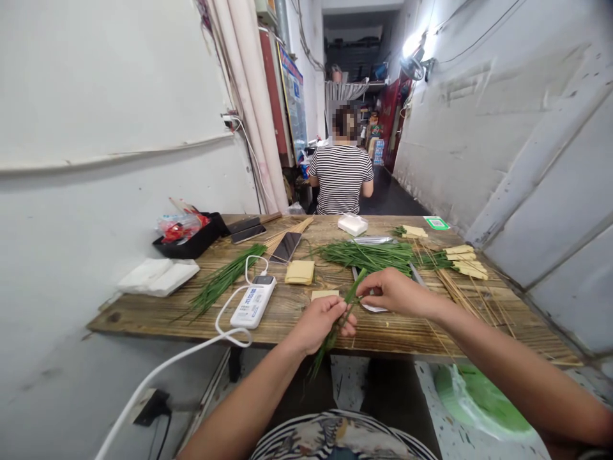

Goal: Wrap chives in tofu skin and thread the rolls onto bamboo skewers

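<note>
My left hand [328, 322] is closed around a small bunch of chives [355, 287], which slants up to the right, its lower ends hanging past the table's front edge. Close by the upper part of that bunch, my right hand [395, 291] has its fingers bent in a pinch; what lies between the fingertips is too small to make out. A single yellow tofu-skin sheet [325, 294] lies just behind my left hand. Behind it to the left is a stack of tofu-skin sheets [299, 273]. A big chive pile [364, 254] lies beyond my hands.
At right lie filled tofu-skin rolls [467, 263] and bamboo skewers [457, 291]. On the left are a white power bank [253, 303] with a cable, more chives [223, 278], phones [286, 248] and a black tray [191, 239]. A person [342, 176] sits beyond the table; a green-lined bin [479, 399] stands below.
</note>
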The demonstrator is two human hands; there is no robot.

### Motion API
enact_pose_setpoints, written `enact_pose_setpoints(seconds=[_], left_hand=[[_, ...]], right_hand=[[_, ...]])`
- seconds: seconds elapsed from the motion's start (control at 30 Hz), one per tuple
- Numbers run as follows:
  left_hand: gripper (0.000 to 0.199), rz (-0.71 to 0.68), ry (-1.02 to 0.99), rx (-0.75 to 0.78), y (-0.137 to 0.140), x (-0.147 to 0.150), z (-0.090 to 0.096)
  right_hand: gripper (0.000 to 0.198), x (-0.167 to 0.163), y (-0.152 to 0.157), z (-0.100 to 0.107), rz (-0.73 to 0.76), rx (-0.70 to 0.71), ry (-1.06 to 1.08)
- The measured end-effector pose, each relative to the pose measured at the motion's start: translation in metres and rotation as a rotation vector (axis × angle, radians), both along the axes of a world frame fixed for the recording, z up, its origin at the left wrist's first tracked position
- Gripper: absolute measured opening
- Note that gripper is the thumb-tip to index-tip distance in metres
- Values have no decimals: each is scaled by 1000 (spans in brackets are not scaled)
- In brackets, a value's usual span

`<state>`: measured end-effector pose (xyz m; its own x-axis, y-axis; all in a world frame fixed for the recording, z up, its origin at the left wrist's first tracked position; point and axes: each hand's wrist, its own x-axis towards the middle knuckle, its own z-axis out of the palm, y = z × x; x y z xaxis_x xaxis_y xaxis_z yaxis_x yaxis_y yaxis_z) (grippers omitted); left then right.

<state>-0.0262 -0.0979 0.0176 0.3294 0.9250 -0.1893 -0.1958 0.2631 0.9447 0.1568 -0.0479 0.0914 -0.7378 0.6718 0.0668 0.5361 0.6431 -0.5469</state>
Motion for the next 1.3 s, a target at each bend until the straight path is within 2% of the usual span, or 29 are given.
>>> enact_pose_setpoints(seconds=[0.1, 0.2, 0.27, 0.37, 0.57, 0.7, 0.8, 0.93, 1.13, 1.3], left_hand=[[43, -54, 4, 7, -3, -3, 1], [43, -109, -72, -53, -4, -6, 3], [41, -143, -132, -89, -5, -6, 4], [40, -172, -168, -125, -6, -5, 4], [43, -149, -1, -57, -9, -3, 1], [44, -172, 8, -72, -9, -2, -1], [44, -166, 11, -70, -9, -1, -1], [46, -152, 45, -63, -10, 2, -1], [44, -107, 160, 41, -9, 6, -7], [37, -92, 237, 78, -11, 8, -10]], right_hand=[[14, 6, 8, 0, 0, 83, -45], [11, 20, 12, 3, -65, 126, 48], [16, 31, 10, 6, -188, 48, 183], [29, 44, -2, 3, -344, -170, 368], [35, 43, -25, -28, -293, -518, 488], [39, 35, -24, -43, -378, -552, 556], [42, 29, -25, -45, -448, -560, 592], [43, 23, -30, -49, -467, -619, 649], [40, 19, -33, -56, -526, -712, 760], [39, 18, -32, -60, -586, -735, 805]])
